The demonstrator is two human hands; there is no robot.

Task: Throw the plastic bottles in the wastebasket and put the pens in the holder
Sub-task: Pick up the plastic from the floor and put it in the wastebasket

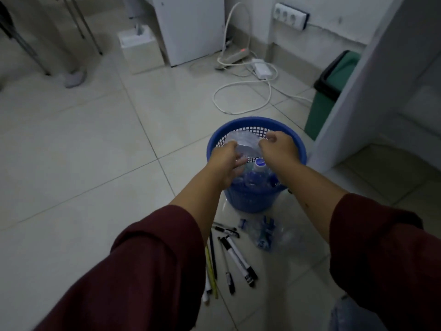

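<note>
Holding a crumpled clear bottle (243, 143) over a blue wastebasket (256, 197), a person closes both grips on it: left hand (226, 161) wrapped around one end, right hand (278, 146) pinching the other, apparently to steady it above the opening before letting go. Several bottles (one with a blue cap) already fill the basket. Another crushed bottle (268, 235) lies on the floor (83, 151) just beside the basket, with pens (235, 254) scattered next to it, untouched. No holder is in view.
</note>
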